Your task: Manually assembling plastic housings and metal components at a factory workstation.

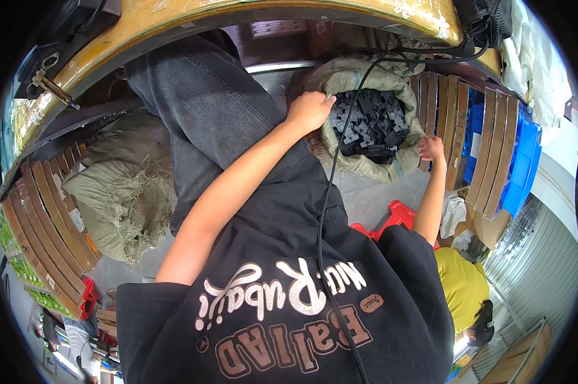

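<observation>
- The woven sack (365,163) of black plastic parts (369,125) sits on the floor, far centre.
- Left hand (309,110) grips the sack's left rim; right hand (431,149) pinches the right rim.
- The sack's fabric is soft; its load is probably heavy. Hold the rolled rim with both hands.

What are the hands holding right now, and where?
Both hands, left and right, grip the rolled rim of the woven sack of black parts, on opposite sides.

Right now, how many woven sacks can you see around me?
2. An open sack of black plastic parts lies ahead, the left hand and right hand gripping its rim. A closed sack lies left. Others may be hidden.
</observation>
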Tool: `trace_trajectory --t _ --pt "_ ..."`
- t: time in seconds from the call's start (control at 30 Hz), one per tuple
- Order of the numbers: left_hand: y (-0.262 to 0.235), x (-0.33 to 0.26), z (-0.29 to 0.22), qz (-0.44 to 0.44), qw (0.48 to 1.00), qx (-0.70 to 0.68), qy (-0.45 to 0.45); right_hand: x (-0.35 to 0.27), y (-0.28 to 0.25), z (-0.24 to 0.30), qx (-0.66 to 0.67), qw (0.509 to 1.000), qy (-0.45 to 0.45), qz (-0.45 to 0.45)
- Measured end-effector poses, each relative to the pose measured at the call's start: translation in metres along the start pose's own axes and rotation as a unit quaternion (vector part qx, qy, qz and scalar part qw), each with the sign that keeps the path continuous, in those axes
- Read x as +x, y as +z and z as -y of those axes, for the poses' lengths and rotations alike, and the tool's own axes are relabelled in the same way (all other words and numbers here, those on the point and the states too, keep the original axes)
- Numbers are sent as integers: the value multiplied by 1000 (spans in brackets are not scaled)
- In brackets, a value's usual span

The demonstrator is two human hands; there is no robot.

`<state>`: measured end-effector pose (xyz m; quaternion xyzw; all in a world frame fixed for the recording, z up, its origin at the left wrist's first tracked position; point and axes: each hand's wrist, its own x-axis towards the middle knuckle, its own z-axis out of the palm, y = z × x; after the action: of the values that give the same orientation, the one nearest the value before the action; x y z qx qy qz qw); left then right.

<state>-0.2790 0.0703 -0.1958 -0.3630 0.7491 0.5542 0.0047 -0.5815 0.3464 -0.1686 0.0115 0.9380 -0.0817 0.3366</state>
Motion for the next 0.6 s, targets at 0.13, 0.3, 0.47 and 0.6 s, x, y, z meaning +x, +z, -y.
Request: trace_trajectory --t 0.13,0.3,0.47,0.6 --pt "0 1 -1 1 1000 22 -2 -31 -11 49 -109 993 -37 27" --pt "-3 -1 0 8 998 59 -1 -180 -19 159 -79 946 -221 225" --pt "-6 -7 0 7 997 76 17 -301 -39 241 -103 866 -465 151" --pt "-6 -5 0 10 998 62 20 -307 -43 300 -15 830 -554 69"
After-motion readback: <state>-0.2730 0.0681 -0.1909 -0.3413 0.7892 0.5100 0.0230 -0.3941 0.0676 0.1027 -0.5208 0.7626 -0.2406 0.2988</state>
